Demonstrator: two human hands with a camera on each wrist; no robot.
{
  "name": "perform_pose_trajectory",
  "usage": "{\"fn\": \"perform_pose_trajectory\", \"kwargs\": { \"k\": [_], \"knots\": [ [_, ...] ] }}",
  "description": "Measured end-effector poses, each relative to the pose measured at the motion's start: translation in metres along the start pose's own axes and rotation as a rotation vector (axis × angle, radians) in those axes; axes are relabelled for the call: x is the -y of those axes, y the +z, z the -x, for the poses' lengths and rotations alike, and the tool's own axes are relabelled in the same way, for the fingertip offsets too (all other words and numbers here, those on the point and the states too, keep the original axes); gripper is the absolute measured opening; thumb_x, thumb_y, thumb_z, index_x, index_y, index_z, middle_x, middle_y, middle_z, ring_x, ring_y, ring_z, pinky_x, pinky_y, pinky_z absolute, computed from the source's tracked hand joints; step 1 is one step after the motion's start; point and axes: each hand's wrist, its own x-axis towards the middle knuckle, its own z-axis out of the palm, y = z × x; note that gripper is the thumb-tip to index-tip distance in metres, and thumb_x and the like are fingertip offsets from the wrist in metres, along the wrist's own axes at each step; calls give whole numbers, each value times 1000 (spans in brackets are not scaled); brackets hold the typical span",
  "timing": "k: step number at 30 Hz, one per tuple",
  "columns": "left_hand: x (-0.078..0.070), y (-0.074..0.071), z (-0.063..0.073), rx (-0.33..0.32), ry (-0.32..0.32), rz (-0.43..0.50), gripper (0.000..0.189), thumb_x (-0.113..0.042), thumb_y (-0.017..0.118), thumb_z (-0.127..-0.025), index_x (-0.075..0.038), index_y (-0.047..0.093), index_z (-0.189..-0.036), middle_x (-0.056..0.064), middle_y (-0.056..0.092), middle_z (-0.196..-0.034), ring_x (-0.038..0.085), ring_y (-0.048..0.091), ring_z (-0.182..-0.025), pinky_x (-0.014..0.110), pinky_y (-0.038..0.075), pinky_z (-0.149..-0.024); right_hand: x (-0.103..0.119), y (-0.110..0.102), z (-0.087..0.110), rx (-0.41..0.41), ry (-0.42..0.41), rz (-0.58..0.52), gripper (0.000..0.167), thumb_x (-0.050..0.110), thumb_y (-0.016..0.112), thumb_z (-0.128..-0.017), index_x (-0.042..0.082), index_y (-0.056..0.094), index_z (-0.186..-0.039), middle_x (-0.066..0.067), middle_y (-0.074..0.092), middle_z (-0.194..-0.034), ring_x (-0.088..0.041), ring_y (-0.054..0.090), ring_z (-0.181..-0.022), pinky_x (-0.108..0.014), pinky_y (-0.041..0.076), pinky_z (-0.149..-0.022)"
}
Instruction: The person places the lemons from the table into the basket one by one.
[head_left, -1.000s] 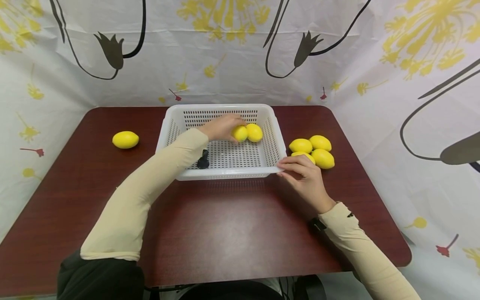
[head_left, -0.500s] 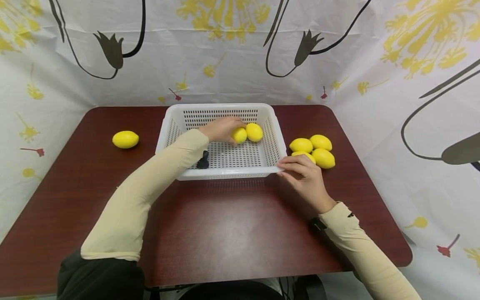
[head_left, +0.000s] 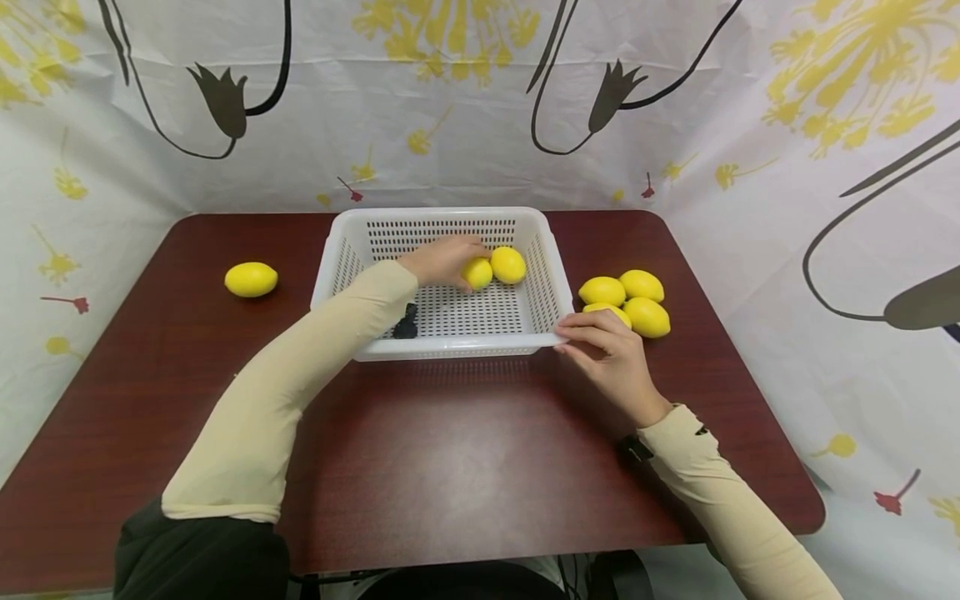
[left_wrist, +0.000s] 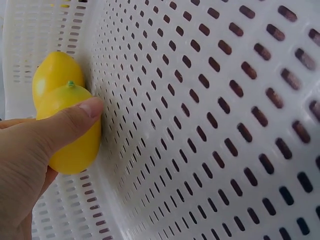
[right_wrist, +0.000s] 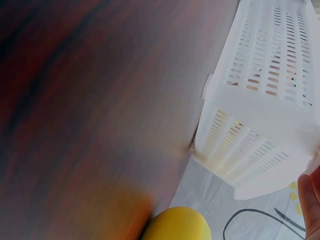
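Note:
Inside a white slotted basket [head_left: 442, 343], my left hand [head_left: 442, 260] grips a yellow lemon [head_left: 477, 273]. The left wrist view has the thumb across this lemon [left_wrist: 75, 150], its green-tipped end showing above, low against the basket's slotted floor. A second lemon [head_left: 508, 265] lies right beside it, toward the basket's right end. My right hand [head_left: 611, 358] pinches the basket's near right corner at the rim, thumb below and fingers on top. In the right wrist view only a fingertip of this hand [right_wrist: 311, 200] shows at the rim.
Several lemons [head_left: 647, 317] lie in a cluster on the dark red table [head_left: 465, 467], just right of the basket, close to my right hand. One lemon [head_left: 251, 279] sits alone at the left. Patterned white cloth [head_left: 465, 167] hangs behind the table and along its sides.
My left hand and the lemon in it have shifted very slightly left and down within the basket. The right hand stays at the corner.

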Motion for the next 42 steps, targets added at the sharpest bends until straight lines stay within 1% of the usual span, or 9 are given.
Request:
{"fn": "perform_pose_trajectory", "kwargs": {
  "k": [5, 11, 17, 24, 29, 34, 38, 42],
  "knots": [
    [-1, 0, 1, -6, -1, 4, 75, -22, 85, -77, -5, 51, -142, 11, 56, -137, 27, 52, -130, 40, 38, -120, 0, 0, -1, 1, -1, -2, 41, -9, 87, -63, 4, 78, -101, -10, 74, -103, -21, 62, -100, -13, 45, -100],
    [0, -1, 2, 7, -9, 18, 76, -21, 85, -77, -7, 50, -143, 10, 55, -139, 26, 51, -132, 39, 37, -121, 1, 1, -1, 4, 2, 0, 41, -9, 87, -62, 4, 78, -101, -10, 74, -103, -21, 62, -99, -12, 45, -99],
    [0, -1, 2, 2, -5, 37, 76, -21, 86, -75, -6, 52, -141, 10, 55, -140, 26, 51, -132, 40, 37, -121, 0, 0, -1, 3, 1, 1, 42, -10, 87, -62, 4, 78, -101, -10, 74, -103, -20, 62, -100, -12, 45, -98],
    [0, -3, 2, 1, -1, 27, 77, -22, 86, -75, -6, 51, -142, 12, 54, -143, 29, 49, -135, 42, 36, -122, 0, 0, 0, 4, 1, 2, 42, -9, 87, -62, 4, 78, -101, -10, 74, -103, -20, 62, -99, -12, 45, -98],
    [-2, -7, 3, 9, -14, 24, 75, -22, 86, -75, -7, 52, -141, 11, 53, -145, 29, 48, -137, 43, 34, -123, 0, 0, 0, 4, -1, 0, 42, -10, 87, -62, 3, 78, -101, -10, 74, -103, -21, 62, -100, -12, 45, -99],
    [-2, -11, 2, 9, -6, 19, 78, -26, 86, -75, -7, 51, -142, 12, 52, -147, 29, 46, -139, 43, 33, -124, 0, 0, 0, 8, 2, 0, 43, -10, 87, -61, 3, 78, -101, -11, 74, -104, -21, 62, -100, -12, 45, -99],
    [-2, -18, 3, 3, -10, 33, 78, -27, 85, -76, -6, 50, -143, 13, 50, -148, 29, 44, -140, 43, 31, -125, 0, -1, 0, 11, 4, 0, 45, -11, 87, -60, 3, 78, -101, -11, 74, -104, -20, 62, -100, -12, 45, -99],
    [-4, -27, 5, -3, -31, 44, 75, -26, 83, -80, -6, 49, -144, 13, 49, -150, 30, 43, -141, 44, 32, -124, 1, -2, 0, 16, 6, -2, 45, -11, 87, -60, 3, 78, -102, -11, 74, -104, -21, 62, -100, -11, 45, -98]
  ]
}}
